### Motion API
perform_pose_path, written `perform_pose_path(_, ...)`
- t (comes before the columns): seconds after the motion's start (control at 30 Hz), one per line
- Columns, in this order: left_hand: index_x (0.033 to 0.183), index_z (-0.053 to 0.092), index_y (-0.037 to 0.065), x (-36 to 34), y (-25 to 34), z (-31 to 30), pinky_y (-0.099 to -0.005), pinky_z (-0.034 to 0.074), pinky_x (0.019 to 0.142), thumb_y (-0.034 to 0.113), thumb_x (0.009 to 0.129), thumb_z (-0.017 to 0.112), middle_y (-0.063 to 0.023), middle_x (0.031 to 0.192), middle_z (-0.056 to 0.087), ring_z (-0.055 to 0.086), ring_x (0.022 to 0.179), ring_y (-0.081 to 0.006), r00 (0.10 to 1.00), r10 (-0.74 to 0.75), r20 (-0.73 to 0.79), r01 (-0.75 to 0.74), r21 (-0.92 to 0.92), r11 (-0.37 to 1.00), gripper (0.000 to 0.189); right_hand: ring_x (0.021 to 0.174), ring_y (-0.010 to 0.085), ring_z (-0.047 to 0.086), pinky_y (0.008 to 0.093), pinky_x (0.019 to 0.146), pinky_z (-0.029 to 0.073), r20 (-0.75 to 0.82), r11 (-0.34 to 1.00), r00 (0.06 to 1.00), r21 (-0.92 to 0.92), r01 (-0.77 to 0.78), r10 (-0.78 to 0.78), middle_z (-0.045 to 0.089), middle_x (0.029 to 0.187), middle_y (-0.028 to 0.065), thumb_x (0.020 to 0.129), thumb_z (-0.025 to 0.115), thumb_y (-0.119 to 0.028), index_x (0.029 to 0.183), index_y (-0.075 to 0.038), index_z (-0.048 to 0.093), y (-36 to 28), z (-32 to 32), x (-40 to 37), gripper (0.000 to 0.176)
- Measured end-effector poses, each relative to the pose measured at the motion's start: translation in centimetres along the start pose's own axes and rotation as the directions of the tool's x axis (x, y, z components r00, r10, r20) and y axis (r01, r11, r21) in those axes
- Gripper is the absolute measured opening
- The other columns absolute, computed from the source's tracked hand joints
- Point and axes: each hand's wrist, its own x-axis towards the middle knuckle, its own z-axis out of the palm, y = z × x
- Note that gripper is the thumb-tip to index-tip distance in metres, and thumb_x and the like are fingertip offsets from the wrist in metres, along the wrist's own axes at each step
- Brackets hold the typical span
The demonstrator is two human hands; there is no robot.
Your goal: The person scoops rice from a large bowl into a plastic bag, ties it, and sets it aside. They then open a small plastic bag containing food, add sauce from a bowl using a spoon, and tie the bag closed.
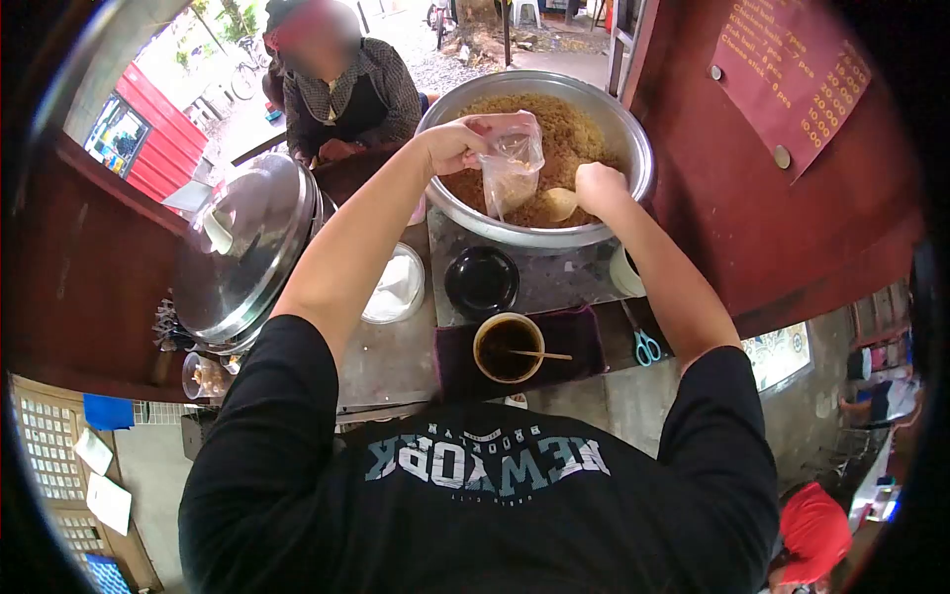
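Observation:
My left hand (pixel 457 146) is closed on the top of a clear plastic bag (pixel 513 163), holding it over a large metal basin (pixel 444 203). Some light-brown food shows low in the bag. Loose brown food (pixel 559 124), which looks like fried rice or noodles, fills much of the basin. At the basin's right side, my right hand (pixel 602 188) grips a pale serving spoon (pixel 560 205). The spoon's bowl rests on or just above the food, close to the bag; the fingers hide its handle.
Nearer me are a black plate (pixel 482 280), a tub of dark sauce (pixel 495 348) with a stick, scissors (pixel 646 347) and a white-filled container (pixel 396 284). A large lidded pot (pixel 242 247) stands left. Across the counter sits a person (pixel 346 99); a red wall (pixel 782 218) borders the right.

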Motion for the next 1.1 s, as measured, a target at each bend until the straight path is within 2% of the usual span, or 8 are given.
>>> perform_pose_path(0.13, 0.137, 0.044, 0.009, 0.2, 0.0, 0.7, -0.0163, 0.031, 0.048, -0.013, 0.060, 0.048, -0.0014, 0.129, 0.051, 0.045, 0.062, -0.0036, 0.997, -0.072, -0.006, 0.072, 0.139, 0.988, 0.080, 0.085, 0.0345, 0.066, 0.0395, 0.075, 0.053, 0.067, 0.997, 0.996, 0.048, 0.056, -0.060, 0.066, 0.088, 0.0209, 0.073, 0.060, -0.012, 0.086, 0.000, 0.069, -0.7, 2.9, 1.6, 0.020)
perform_pose_path(0.23, 0.137, 0.043, 0.010, 0.0, 0.0, 1.1, -0.0163, 0.032, 0.050, -0.013, 0.059, 0.048, 0.0009, 0.129, 0.048, 0.047, 0.072, -0.0045, 0.992, -0.108, -0.061, 0.121, 0.257, 0.959, 0.082, 0.079, 0.0322, 0.066, 0.0384, 0.071, 0.053, 0.158, 0.925, 0.936, -0.167, 0.340, -0.315, 0.067, 0.083, 0.0165, 0.067, 0.063, -0.013, 0.080, -0.004, 0.071, 0.7, 5.0, 4.7, 0.017)
perform_pose_path(0.3, 0.139, 0.040, 0.009, -0.1, -0.1, 1.2, -0.0172, 0.031, 0.050, -0.012, 0.060, 0.048, 0.0016, 0.128, 0.047, 0.045, 0.070, -0.0038, 0.985, -0.108, -0.134, 0.142, 0.280, 0.949, 0.082, 0.073, 0.0301, 0.065, 0.0388, 0.068, 0.053, 0.204, 0.926, 0.933, -0.176, 0.333, -0.297, 0.067, 0.078, 0.0127, 0.063, 0.066, -0.014, 0.076, -0.007, 0.071, 2.7, 5.3, 6.1, 0.016)
perform_pose_path(0.37, 0.140, 0.038, 0.008, 0.0, -0.5, 1.1, -0.0181, 0.030, 0.047, -0.012, 0.059, 0.048, 0.0002, 0.133, 0.046, 0.044, 0.062, -0.0039, 0.969, -0.112, -0.218, 0.181, 0.329, 0.927, 0.084, 0.072, 0.0292, 0.065, 0.0383, 0.068, 0.053, 0.291, 0.740, 0.862, -0.443, 0.506, -0.415, 0.067, 0.077, 0.0113, 0.063, 0.067, -0.014, 0.076, -0.008, 0.071, 3.2, 2.0, 4.6, 0.016)
perform_pose_path(0.57, 0.144, 0.029, 0.010, 0.0, -1.8, 1.6, -0.0186, 0.037, 0.049, -0.012, 0.063, 0.052, -0.0015, 0.135, 0.043, 0.047, 0.059, -0.0060, 0.928, -0.069, -0.366, 0.171, 0.255, 0.952, 0.087, 0.068, 0.0275, 0.065, 0.0364, 0.062, 0.052, 0.141, 0.997, 0.990, 0.069, -0.021, 0.011, 0.067, 0.076, 0.0167, 0.068, 0.065, -0.013, 0.076, -0.001, 0.070, 6.4, -5.2, 2.8, 0.015)
perform_pose_path(0.8, 0.144, 0.030, 0.013, 1.5, -3.2, 4.6, -0.0218, 0.040, 0.052, -0.008, 0.065, 0.058, -0.0019, 0.087, 0.054, 0.049, 0.059, -0.0081, 0.885, -0.051, -0.462, 0.252, 0.384, 0.888, 0.086, 0.083, 0.0349, 0.066, 0.0433, 0.072, 0.052, -0.046, 0.995, 0.998, -0.095, 0.031, -0.035, 0.064, 0.088, 0.0245, 0.071, 0.058, -0.007, 0.084, 0.003, 0.068, 0.3, -13.7, -0.7, 0.019)
perform_pose_path(1.0, 0.139, 0.037, 0.014, 2.8, -3.6, 5.3, -0.0228, 0.041, 0.054, -0.008, 0.066, 0.059, -0.0023, 0.088, 0.055, 0.050, 0.059, -0.0099, 0.894, -0.073, -0.442, 0.279, 0.421, 0.863, 0.079, 0.087, 0.0325, 0.066, 0.0420, 0.072, 0.053, -0.189, 0.947, 0.954, -0.268, 0.177, -0.232, 0.066, 0.092, 0.0213, 0.072, 0.057, -0.007, 0.084, 0.000, 0.068, -5.5, -13.0, -2.4, 0.018)
perform_pose_path(1.1, 0.141, 0.034, 0.013, 2.5, -2.6, 5.4, -0.0231, 0.042, 0.055, -0.008, 0.066, 0.059, -0.0027, 0.092, 0.054, 0.050, 0.060, -0.0099, 0.906, -0.063, -0.419, 0.273, 0.463, 0.843, 0.081, 0.086, 0.0338, 0.066, 0.0427, 0.074, 0.053, -0.178, 0.980, 0.976, -0.175, 0.091, -0.123, 0.066, 0.092, 0.0209, 0.072, 0.060, -0.009, 0.083, -0.001, 0.068, -4.6, -14.7, -3.4, 0.016)
